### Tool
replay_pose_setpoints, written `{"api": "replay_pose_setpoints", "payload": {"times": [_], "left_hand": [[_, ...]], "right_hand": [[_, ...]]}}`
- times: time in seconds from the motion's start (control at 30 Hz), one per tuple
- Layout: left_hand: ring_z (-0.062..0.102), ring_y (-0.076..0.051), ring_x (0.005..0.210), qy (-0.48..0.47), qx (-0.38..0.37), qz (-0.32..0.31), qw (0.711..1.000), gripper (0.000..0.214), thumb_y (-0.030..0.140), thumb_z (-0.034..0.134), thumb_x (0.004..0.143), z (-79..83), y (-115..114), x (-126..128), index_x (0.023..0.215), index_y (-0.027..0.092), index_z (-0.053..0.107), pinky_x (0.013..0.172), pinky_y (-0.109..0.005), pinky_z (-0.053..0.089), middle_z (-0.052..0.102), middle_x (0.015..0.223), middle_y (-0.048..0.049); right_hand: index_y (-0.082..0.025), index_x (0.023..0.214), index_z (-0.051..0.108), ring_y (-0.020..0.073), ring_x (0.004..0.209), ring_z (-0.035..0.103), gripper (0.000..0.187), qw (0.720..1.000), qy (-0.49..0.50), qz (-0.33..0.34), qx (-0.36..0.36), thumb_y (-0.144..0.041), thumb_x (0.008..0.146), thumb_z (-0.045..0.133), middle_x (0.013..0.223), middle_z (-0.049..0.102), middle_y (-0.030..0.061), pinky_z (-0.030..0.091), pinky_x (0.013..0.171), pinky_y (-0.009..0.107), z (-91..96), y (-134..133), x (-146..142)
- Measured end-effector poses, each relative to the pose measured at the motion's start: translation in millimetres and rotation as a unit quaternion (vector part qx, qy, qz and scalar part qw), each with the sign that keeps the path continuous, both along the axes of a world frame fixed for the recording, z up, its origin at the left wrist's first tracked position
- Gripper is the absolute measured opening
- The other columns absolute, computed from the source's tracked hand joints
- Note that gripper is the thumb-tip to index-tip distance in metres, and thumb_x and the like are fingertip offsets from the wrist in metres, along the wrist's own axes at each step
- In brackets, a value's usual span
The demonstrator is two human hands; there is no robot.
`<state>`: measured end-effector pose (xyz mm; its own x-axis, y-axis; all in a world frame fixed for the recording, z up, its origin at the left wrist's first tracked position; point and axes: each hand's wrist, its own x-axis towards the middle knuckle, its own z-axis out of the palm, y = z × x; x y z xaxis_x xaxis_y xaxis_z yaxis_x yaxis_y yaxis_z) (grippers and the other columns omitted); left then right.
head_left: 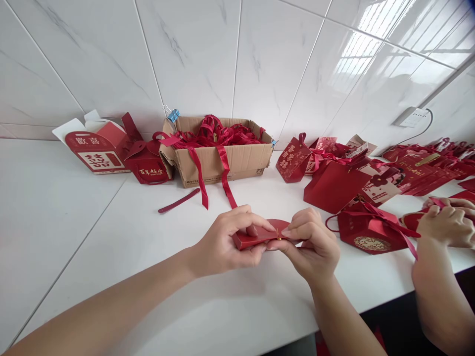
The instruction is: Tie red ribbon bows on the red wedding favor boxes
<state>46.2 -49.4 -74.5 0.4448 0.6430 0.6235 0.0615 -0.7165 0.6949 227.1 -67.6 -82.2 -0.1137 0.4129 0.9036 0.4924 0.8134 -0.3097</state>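
Over the near part of the white table (92, 237), a red card piece (247, 241) is held between two bare hands. The left hand (224, 238) grasps its left end, thumb below and fingers above. The right hand (315, 244) pinches its right end, thumb and fingertips close about a small gold fastener (279, 238) at the front edge. Whether the piece touches the table cannot be told.

Beyond the hands, a cardboard carton (237, 160) stands near the tiled wall (200, 59), heaped with red ribbons (237, 133); two ends hang over its front onto the table. Just in front lies a dark red strap (180, 200). Left of the carton stand a small red box (146, 168) and a larger box (98, 160) with white flaps open. Near the right hand sits a red box with a bow (349, 230); farther right are a co-worker's hands (443, 222).
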Motion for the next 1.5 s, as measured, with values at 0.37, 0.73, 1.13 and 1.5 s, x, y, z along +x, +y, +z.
{"api": "replay_pose_setpoints", "payload": {"times": [0.37, 0.73, 1.13, 1.5], "left_hand": [[0.051, -0.007, 0.056, -0.005, -0.039, 0.007, 0.999, 0.017, 0.006, 0.065, 0.066, 2.4, -1.1, -0.3, 0.078, 0.018, 0.065, 0.052, -0.019, 0.045, 0.054, 0.068, 0.0026], [0.047, -0.006, 0.055, -0.012, -0.037, -0.006, 0.999, 0.021, 0.004, 0.068, 0.065, -1.5, -0.6, -1.9, 0.081, 0.018, 0.068, 0.052, -0.018, 0.042, 0.049, 0.066, 0.0041], [0.045, -0.006, 0.054, -0.01, -0.037, -0.01, 0.999, 0.019, 0.007, 0.07, 0.066, -1.9, 0.5, -2.2, 0.081, 0.019, 0.068, 0.05, -0.018, 0.04, 0.047, 0.065, 0.0049], [0.049, -0.005, 0.053, -0.02, -0.037, 0.005, 0.999, 0.015, 0.009, 0.072, 0.066, 0.9, -2.4, 0.2, 0.077, 0.017, 0.067, 0.049, -0.017, 0.043, 0.05, 0.064, 0.0043]], "right_hand": [[-0.021, 0.072, 0.052, 0.0134, 0.056, 0.047, 0.025, 1.0, 0.0, -0.002, -0.008, -0.022, 0.077, 0.076, 0.058, 0.055, -0.0029, 0.038, 0.055, 0.031, 1.2, -1.9, -2.1], [-0.021, 0.086, 0.065, 0.0133, 0.056, 0.046, 0.022, 0.997, 0.002, 0.024, -0.074, -0.034, 0.073, 0.078, 0.059, 0.054, -0.0023, 0.039, 0.052, 0.03, 5.1, -3.2, 4.1], [-0.02, 0.076, 0.066, 0.0116, 0.06, 0.054, 0.021, 0.976, 0.043, 0.094, -0.193, -0.036, 0.071, 0.078, 0.072, 0.055, 0.0001, 0.043, 0.047, 0.024, 7.8, -4.2, 6.1], [-0.019, 0.066, 0.056, 0.0112, 0.056, 0.047, 0.028, 0.994, 0.024, 0.051, -0.098, -0.036, 0.073, 0.078, 0.062, 0.049, -0.0024, 0.039, 0.05, 0.026, 6.9, -2.1, 1.6]]}}
